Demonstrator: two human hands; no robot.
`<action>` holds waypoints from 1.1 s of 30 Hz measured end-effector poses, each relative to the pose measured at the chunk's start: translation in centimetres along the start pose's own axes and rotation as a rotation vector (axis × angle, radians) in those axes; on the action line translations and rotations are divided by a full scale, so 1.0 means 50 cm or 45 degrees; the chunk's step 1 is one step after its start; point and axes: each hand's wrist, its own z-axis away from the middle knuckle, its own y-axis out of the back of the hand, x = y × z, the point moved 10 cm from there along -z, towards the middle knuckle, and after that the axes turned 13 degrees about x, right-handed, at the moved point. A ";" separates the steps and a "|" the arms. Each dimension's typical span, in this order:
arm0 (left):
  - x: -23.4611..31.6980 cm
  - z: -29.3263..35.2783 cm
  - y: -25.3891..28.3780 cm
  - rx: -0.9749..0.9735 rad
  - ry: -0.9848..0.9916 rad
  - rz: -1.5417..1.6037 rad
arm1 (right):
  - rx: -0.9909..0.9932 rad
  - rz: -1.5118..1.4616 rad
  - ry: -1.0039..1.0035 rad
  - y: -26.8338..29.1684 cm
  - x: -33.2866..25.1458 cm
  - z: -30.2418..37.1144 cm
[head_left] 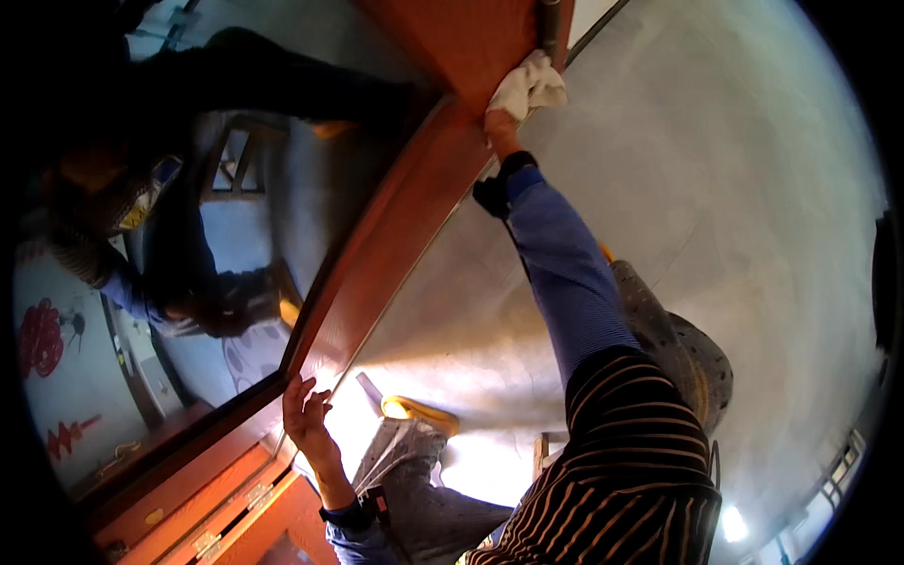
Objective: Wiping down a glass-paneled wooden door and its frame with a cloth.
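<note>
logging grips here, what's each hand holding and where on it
Right hand clutches a bunched white cloth by its lower end; left hand holds nothing, fingers on the wooden frame.

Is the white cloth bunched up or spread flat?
Bunched up: the cloth sits crumpled in the right hand, pressed against the wooden frame.

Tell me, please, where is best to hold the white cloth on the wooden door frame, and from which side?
Probably grip the cloth at its bunched middle, coming from the floor side, as the right hand does now. It lies crumpled against the frame edge, so the frame blocks the other side. The left hand rests lower on the frame.
</note>
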 end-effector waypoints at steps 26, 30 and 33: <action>0.113 -0.027 0.153 0.746 -0.871 -0.705 | 0.278 -0.349 -2.207 0.038 0.023 0.506; 0.116 -0.050 0.124 0.676 -0.941 -0.635 | 0.753 -0.680 -1.934 -0.039 0.188 0.112; 0.096 -0.075 0.124 0.683 -0.801 -0.493 | 0.882 -0.810 -1.880 -0.041 0.174 0.006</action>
